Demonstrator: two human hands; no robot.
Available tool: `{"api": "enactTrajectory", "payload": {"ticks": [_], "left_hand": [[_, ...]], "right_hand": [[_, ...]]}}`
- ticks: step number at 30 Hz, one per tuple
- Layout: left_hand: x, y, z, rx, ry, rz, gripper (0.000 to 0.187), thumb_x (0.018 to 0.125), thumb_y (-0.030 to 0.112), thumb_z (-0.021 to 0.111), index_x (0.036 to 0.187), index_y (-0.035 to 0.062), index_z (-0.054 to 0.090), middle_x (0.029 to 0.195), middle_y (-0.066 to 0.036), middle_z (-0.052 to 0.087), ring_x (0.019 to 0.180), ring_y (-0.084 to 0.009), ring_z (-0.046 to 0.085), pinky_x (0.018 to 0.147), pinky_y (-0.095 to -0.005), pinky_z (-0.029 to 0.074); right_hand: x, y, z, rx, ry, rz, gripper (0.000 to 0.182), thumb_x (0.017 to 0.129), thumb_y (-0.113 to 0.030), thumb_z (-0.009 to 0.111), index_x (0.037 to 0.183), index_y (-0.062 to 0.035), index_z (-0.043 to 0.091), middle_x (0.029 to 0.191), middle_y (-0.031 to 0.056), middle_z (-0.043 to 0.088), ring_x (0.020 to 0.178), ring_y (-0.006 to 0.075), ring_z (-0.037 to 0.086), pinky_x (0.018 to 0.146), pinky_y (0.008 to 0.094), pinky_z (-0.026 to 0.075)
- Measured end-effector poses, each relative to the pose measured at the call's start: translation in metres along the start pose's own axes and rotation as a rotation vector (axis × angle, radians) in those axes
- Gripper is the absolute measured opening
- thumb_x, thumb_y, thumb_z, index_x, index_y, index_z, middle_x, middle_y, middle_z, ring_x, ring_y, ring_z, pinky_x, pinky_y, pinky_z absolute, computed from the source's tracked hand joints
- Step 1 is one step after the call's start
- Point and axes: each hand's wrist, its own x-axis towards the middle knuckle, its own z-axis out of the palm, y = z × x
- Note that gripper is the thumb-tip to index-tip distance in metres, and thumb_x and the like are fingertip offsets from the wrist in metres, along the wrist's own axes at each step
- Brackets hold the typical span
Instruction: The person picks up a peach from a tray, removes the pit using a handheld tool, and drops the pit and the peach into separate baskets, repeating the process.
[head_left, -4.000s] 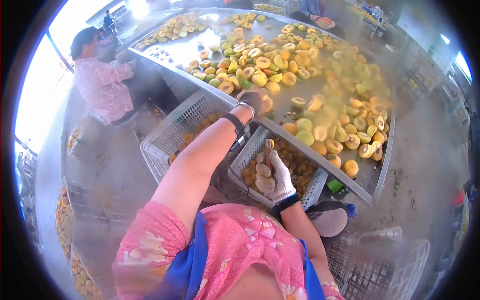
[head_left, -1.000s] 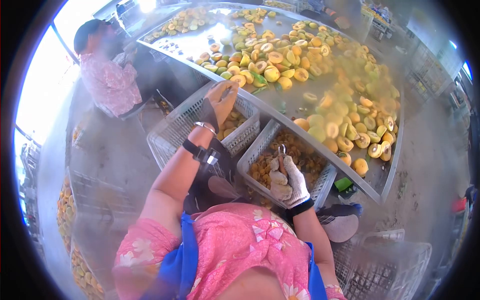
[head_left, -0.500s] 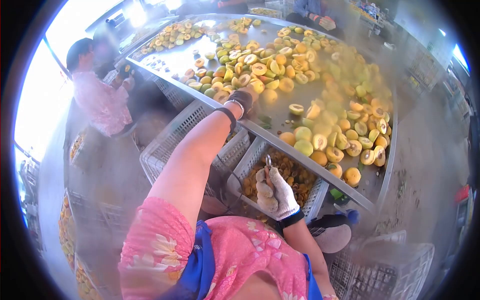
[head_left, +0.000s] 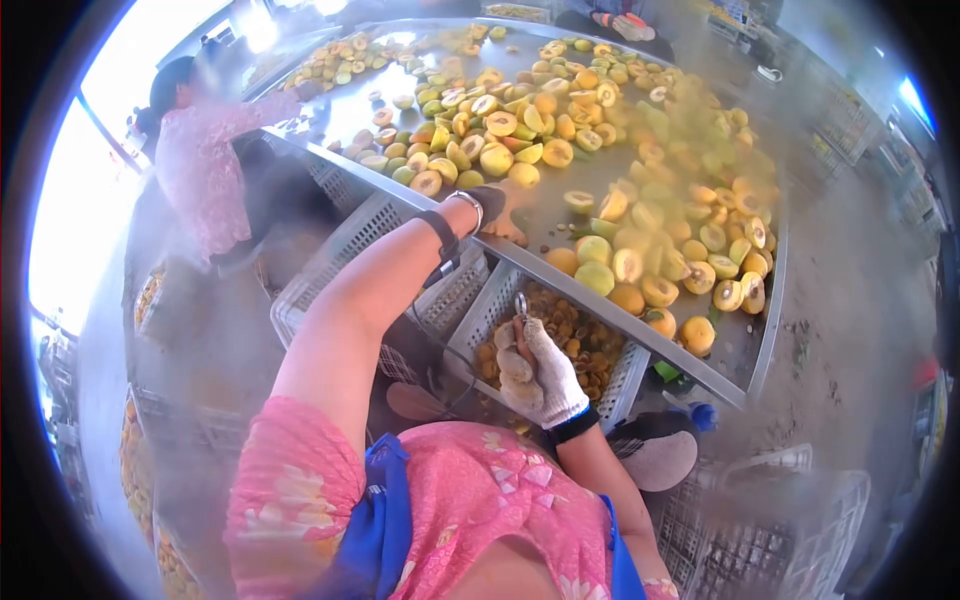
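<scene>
My left hand (head_left: 492, 215), in a dark fingerless covering, rests at the near rim of the metal table (head_left: 555, 215). Its bare fingertips are stretched down on the metal, and no fruit shows in them. Close by lie halved yellow-green fruits (head_left: 495, 158), some with brown pits showing. My right hand (head_left: 540, 375) wears a white knit glove and is closed around a small tool (head_left: 521, 318) with a brownish handle and a metal loop at its tip. Below that hand sits a plastic crate (head_left: 625, 385) holding many brownish-orange pieces (head_left: 580, 335).
More halved fruit (head_left: 700, 260) is heaped on the table's right side. Another crate (head_left: 345, 245) stands under the left edge. At left, a co-worker (head_left: 200, 165) reaches over the table; another person's hands (head_left: 625, 24) show at the far side. White crates (head_left: 780, 520) stand lower right.
My left hand has drawn back from the fruit pile toward the near rim. My right hand keeps hold of the tool above the crate. The co-worker at left has stretched an arm onto the table.
</scene>
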Motion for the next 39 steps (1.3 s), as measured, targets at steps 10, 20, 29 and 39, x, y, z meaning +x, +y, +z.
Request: {"api": "enactTrajectory", "payload": {"ticks": [10,20,29,39], "left_hand": [[-0.021,0.01,-0.012,-0.131,0.038,-0.13,0.027,0.074,0.019,0.068,0.099,0.0086,0.071,0.091,-0.015,0.072,0.083,-0.0298,0.069,0.073,-0.0384,0.054],[-0.203,-0.051,-0.075,0.169,0.351,-0.462,0.051,0.082,0.031,0.072,0.126,0.0067,0.062,0.129,-0.021,0.06,0.116,-0.0352,0.062,0.098,-0.0404,0.051],[-0.131,0.014,-0.054,-0.062,0.494,-0.133,0.057,0.086,0.039,0.067,0.132,0.0068,0.059,0.136,-0.021,0.057,0.122,-0.037,0.058,0.101,-0.0426,0.05],[0.051,0.091,-0.012,-0.181,0.262,-0.304,0.051,0.092,0.04,0.06,0.121,-0.0016,0.063,0.114,-0.027,0.068,0.108,-0.0397,0.066,0.093,-0.0439,0.051]], "right_hand": [[0.001,0.005,-0.001,-0.06,0.065,-0.011,0.043,0.103,-0.052,0.048,0.107,-0.0094,0.057,0.061,-0.0025,0.048,0.035,0.0102,0.035,0.033,0.0242,0.029],[-0.01,0.005,-0.006,-0.001,0.022,-0.01,0.042,0.104,-0.051,0.047,0.106,-0.0102,0.056,0.063,-0.0023,0.046,0.036,0.0102,0.035,0.033,0.0239,0.028],[-0.007,0.008,-0.004,-0.023,0.039,-0.014,0.04,0.105,-0.049,0.046,0.104,-0.0102,0.057,0.061,-0.0024,0.046,0.035,0.0103,0.035,0.033,0.0243,0.028],[-0.015,-0.003,0.005,-0.02,0.106,-0.092,0.043,0.102,-0.053,0.048,0.109,-0.0116,0.059,0.062,-0.0013,0.048,0.038,0.0127,0.039,0.036,0.0271,0.031]]}}
